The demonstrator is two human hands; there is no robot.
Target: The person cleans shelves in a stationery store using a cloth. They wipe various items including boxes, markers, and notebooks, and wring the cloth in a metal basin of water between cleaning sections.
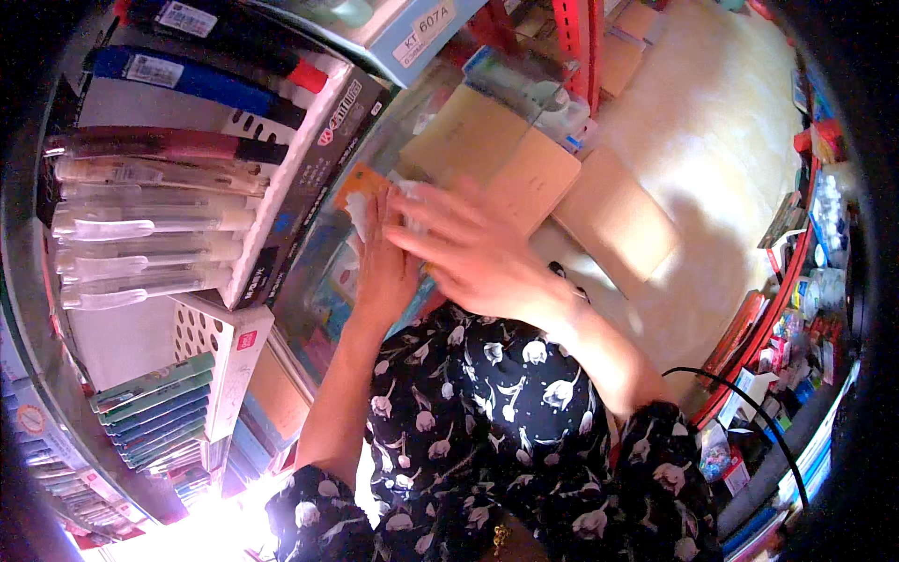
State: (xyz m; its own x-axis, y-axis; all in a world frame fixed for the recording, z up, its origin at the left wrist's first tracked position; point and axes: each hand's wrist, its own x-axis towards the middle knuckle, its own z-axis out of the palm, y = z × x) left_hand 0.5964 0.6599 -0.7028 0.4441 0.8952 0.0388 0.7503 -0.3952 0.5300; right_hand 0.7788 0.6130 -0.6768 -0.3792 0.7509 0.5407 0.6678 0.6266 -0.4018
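My left hand is raised with its fingers close together, beside the display of pens on the left. Just past its fingers shows a small white thing, perhaps paper or a wrapper; whether the hand grips it is unclear. My right hand, blurred, reaches across so that its fingertips meet or overlap the left fingers. An orange packet lies right behind the fingertips. Beyond the hands are a brown cardboard box and a clear plastic container.
A black display box holds clear-barrelled pens; a white perforated holder stands below. Overhead juts a blue box bearing a label. Flat cardboard lies on the floor. Crowded red-edged shelving lines the right.
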